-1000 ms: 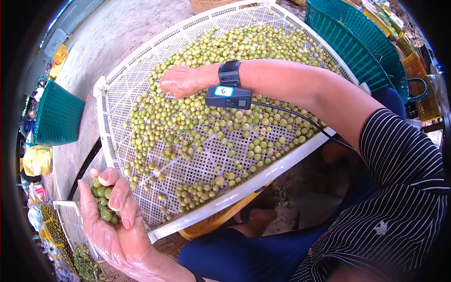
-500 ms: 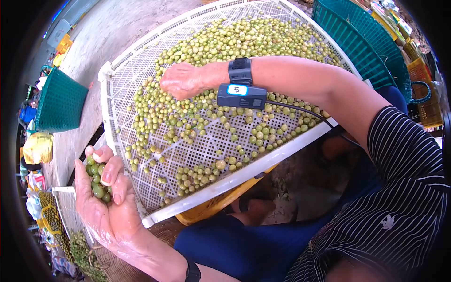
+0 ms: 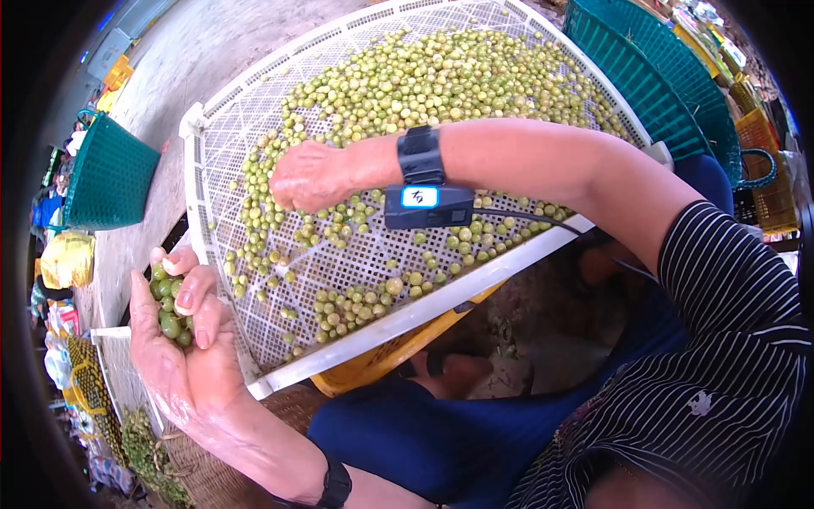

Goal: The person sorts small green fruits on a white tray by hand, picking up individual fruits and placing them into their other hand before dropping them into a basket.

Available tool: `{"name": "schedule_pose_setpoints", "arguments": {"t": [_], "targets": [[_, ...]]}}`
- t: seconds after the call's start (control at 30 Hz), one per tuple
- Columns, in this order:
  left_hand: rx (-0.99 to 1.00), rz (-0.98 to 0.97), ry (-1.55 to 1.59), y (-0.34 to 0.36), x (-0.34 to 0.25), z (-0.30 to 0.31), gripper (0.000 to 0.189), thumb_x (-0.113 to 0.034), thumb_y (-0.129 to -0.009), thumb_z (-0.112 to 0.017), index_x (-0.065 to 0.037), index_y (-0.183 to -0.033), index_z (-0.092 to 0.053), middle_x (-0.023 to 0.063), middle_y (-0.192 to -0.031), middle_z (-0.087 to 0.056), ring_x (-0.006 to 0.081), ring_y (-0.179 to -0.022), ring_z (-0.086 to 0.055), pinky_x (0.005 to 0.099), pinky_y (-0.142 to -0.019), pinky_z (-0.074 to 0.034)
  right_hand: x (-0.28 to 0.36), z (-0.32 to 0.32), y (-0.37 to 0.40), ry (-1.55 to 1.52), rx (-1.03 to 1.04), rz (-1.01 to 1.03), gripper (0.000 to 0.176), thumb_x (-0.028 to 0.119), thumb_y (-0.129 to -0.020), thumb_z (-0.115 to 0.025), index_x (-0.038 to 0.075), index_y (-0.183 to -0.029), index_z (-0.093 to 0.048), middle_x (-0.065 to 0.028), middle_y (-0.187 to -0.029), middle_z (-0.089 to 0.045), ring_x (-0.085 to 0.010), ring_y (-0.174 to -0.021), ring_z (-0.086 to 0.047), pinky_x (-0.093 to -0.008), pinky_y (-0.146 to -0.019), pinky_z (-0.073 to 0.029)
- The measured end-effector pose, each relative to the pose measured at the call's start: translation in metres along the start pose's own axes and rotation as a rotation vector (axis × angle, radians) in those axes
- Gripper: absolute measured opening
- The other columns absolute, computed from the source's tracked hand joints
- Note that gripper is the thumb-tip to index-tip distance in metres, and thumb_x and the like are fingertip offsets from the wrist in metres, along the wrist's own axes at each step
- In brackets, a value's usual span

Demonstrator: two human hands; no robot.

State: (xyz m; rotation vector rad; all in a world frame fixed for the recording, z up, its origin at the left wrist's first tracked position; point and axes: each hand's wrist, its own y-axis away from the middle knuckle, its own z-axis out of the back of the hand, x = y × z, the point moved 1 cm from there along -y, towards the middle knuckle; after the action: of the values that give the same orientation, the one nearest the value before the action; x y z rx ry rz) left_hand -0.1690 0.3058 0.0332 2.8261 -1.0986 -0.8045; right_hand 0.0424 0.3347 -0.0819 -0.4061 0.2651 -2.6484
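My left hand (image 3: 191,356) is at the tray's near left corner, its fingers curled round several small round green fruits (image 3: 172,316). The palm is turned up and looks wet. Over the left part of a white mesh tray (image 3: 475,304), my right hand (image 3: 308,176) reaches down among more of the same green fruits (image 3: 441,72), some of them yellowish. Its fingers curl under the palm, and what they hold, if anything, is hidden. The fruits lie thickest at the far side and thinner toward the near edge.
A yellow plastic container (image 3: 365,369) shows under the tray's near edge. Green baskets stand at left (image 3: 110,174) and at right (image 3: 636,72). Cut greenery (image 3: 148,458) lies at lower left beside a woven surface (image 3: 220,475). A cable runs from the right wrist device.
My right hand has moved a little left and nearer to me over the fruits. My left hand, still round its fruits, has shifted slightly left.
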Motion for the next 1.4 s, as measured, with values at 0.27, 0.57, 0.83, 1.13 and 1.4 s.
{"name": "schedule_pose_setpoints", "arguments": {"t": [0.27,0.57,0.83,1.13,1.4], "targets": [[0.035,-0.029,0.005,0.003,-0.017,0.01,0.025,-0.02,-0.095,-0.04,0.002,-0.106,-0.041,0.0138,-0.09,-0.041,0.0181,-0.069,-0.039,0.0244,-0.043,-0.029,0.0,0.01,-0.001,0.286,0.268,-0.066,0.008,0.004,-0.074,-0.054,0.0,-0.076,-0.06,-0.0111,-0.075,-0.063,-0.0221,-0.071,-0.063,-0.0369,-0.054,-0.05],[0.031,-0.013,0.041,0.003,-0.02,0.013,0.023,-0.019,-0.093,-0.042,0.001,-0.105,-0.038,0.0139,-0.09,-0.042,0.0189,-0.07,-0.04,0.0248,-0.044,-0.029,0.108,-0.041,0.024,-0.256,0.011,0.387,0.009,0.016,-0.067,-0.057,0.008,-0.066,-0.056,-0.009,-0.061,-0.053,-0.027,-0.059,-0.059,-0.0392,-0.045,-0.047],[0.03,0.015,0.065,0.001,-0.02,0.013,0.023,-0.018,-0.092,-0.044,0.002,-0.103,-0.038,0.0138,-0.091,-0.043,0.0188,-0.07,-0.04,0.0249,-0.044,-0.029,0.006,-0.046,0.033,0.234,-0.161,0.09,0.006,0.017,-0.073,-0.053,0.012,-0.07,-0.055,-0.0052,-0.063,-0.048,-0.021,-0.057,-0.055,-0.0346,-0.038,-0.044],[0.036,0.049,0.022,-0.003,-0.016,0.011,0.021,-0.017,-0.093,-0.042,0.001,-0.103,-0.038,0.0134,-0.09,-0.042,0.0183,-0.069,-0.04,0.0249,-0.043,-0.028,0.076,-0.038,0.102,-0.304,0.074,0.282,0.013,0.016,-0.074,-0.054,0.022,-0.083,-0.062,-0.0046,-0.059,-0.048,-0.0209,-0.054,-0.054,-0.0355,-0.041,-0.044],[0.015,0.021,0.044,-0.002,-0.014,0.006,0.021,-0.015,-0.093,-0.044,0.002,-0.104,-0.038,0.0126,-0.089,-0.04,0.0166,-0.068,-0.038,0.0244,-0.043,-0.027,0.015,0.029,0.148,-0.127,-0.054,-0.007,0.013,0.015,-0.075,-0.058,0.017,-0.083,-0.067,-0.0069,-0.063,-0.055,-0.0225,-0.058,-0.057,-0.0375,-0.048,-0.044]]}}
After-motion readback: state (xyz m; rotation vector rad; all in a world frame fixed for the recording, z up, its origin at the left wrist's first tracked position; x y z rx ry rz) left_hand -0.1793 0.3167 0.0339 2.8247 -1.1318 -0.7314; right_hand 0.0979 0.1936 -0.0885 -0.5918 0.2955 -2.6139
